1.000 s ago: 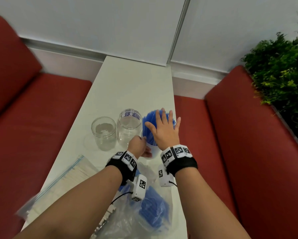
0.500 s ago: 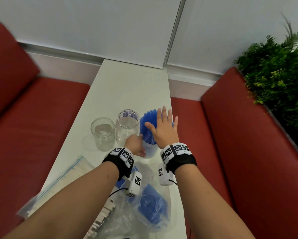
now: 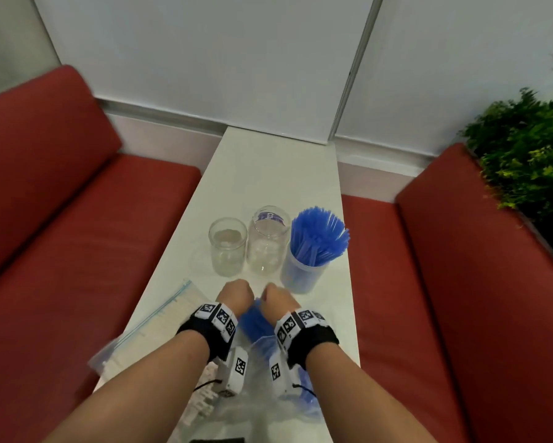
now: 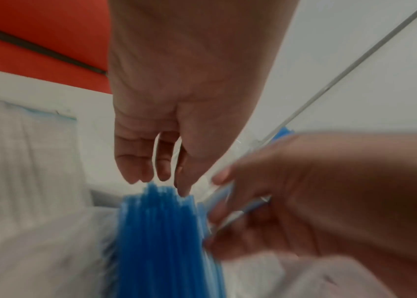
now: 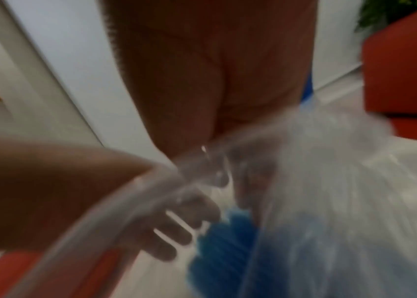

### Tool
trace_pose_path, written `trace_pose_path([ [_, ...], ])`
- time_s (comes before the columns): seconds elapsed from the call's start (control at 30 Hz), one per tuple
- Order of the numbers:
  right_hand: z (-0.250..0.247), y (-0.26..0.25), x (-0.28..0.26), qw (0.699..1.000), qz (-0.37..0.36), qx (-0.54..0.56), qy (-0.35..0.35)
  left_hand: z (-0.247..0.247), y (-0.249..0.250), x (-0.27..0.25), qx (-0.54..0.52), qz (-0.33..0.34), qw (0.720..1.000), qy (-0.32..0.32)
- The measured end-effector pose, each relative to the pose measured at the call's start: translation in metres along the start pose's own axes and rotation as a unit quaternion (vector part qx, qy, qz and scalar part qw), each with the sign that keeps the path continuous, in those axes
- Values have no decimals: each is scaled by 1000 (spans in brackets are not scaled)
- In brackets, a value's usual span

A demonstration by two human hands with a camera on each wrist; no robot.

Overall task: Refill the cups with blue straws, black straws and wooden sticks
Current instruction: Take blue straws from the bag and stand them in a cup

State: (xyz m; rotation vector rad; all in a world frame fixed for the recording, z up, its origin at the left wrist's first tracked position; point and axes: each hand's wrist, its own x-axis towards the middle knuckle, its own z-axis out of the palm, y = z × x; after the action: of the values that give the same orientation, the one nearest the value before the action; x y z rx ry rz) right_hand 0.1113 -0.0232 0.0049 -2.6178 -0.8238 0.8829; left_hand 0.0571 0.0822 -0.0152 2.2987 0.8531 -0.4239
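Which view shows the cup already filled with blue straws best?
The head view: the filled cup stands whole and sharp on the table, rightmost of three, straws fanning out. The left wrist view shows only a blurred sliver of blue past the hands; the right wrist view likewise.

From the head view we cannot see the fingers of the left hand (image 3: 235,294) or right hand (image 3: 276,298); they curl out of sight. Both wrist views are blurred, so each grip on the plastic bag (image 5: 329,181) stays unclear. Our forearms hide much of it.
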Motion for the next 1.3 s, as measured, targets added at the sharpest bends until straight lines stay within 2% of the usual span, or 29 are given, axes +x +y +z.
trace_pose_path([
  [0.03, 16, 4, 2, 996, 21, -70, -52, 3, -6, -4, 26, 8, 1000, -6],
  [0.1, 41, 13, 0, 980, 39, -174, -88, 10, -17, -10, 56, 19, 998, -22],
  [0.2, 61, 24, -6, 977, 21, -208, -49, 19, -29, -14, 32, 32, 998, -36],
  [0.4, 50, 30, -12, 997, 43, -68, -14, 12, -39, -20, -57, 18, 998, -37],
  [0.47, 43, 29, -13, 999, 49, 4, 18, 6, -37, -21, -85, 6, 996, -18],
  [0.53, 38, 29, -18, 993, 39, 94, 64, -3, -33, -21, -94, 9, 995, 28],
  [0.63, 25, 27, -27, 966, 9, 237, 104, -15, -17, -23, -160, 39, 982, 91],
  [0.73, -2, 19, -37, 935, -39, 326, 134, -22, 0, -28, -253, 66, 960, 99],
  [0.8, -26, 12, -47, 911, -56, 380, 153, -24, 9, -31, -314, 74, 944, 73],
  [1.03, -120, -22, -92, 845, -162, 448, 244, -30, 25, -42, -473, 61, 878, -32],
  [1.1, -142, -35, -106, 823, -212, 457, 264, -34, 27, -46, -517, 51, 849, -96],
  [1.13, -149, -41, -111, 813, -231, 461, 271, -36, 29, -48, -553, 44, 820, -144],
  [1.17, -154, -45, -116, 806, -244, 463, 276, -37, 30, -49, -599, 31, 777, -192],
  [1.23, -157, -52, -123, 799, -256, 465, 283, -38, 34, -53, -696, -10, 669, -261],
  [1.27, -156, -54, -125, 796, -258, 466, 287, -38, 36, -55, -728, -30, 626, -279],
  [1.3, -155, -56, -127, 794, -257, 467, 292, -37, 37, -58, -744, -43, 600, -292],
])
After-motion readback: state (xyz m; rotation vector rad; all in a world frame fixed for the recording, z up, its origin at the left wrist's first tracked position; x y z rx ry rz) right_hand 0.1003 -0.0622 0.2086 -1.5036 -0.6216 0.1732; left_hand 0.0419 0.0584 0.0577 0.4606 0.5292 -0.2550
